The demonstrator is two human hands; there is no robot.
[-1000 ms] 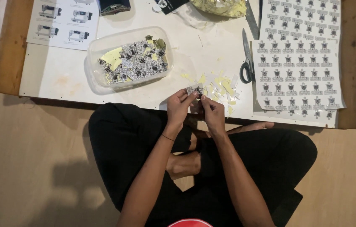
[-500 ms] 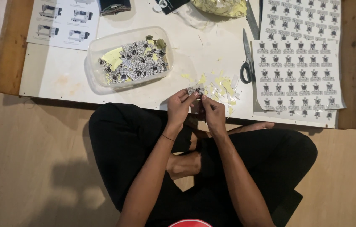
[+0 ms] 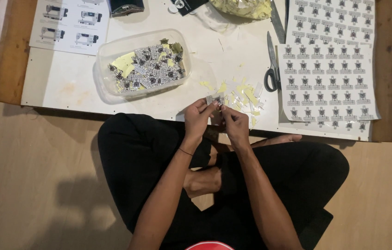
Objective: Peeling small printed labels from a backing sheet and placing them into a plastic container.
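1. Sticker, small, rectangular, black-and-white printed paper (image 3: 214, 99), sits pinched between both hands just above the near edge of the surface, over the person's lap.
2. Left hand (image 3: 198, 118) has its fingers closed on the sticker's left end; right hand (image 3: 235, 124) has fingertips clenched at the right end, seemingly picking at a corner, though the exact contact is too small to tell.
3. Judging by its look, the sticker is very light, thin and floppy, easy to crease or tear; hold is best taken at the edges or a corner with fingertips, not across the printed face.
4. Just beside the hands lies a scatter of pale yellow and white paper scraps (image 3: 242, 95).
5. Further left stands a clear plastic tub (image 3: 112, 85) with cut stickers and yellow backing pieces inside.
6. To the right, grey-handled scissors (image 3: 272, 69) lie beside white sheets of uncut printed stickers (image 3: 328, 88).
7. The surface (image 3: 66, 83) is a low white board with a wooden border, resting on a pale wooden floor (image 3: 29, 176); a sheet showing sewing machines (image 3: 71, 21) lies at its far left. The person sits cross-legged in dark trousers.
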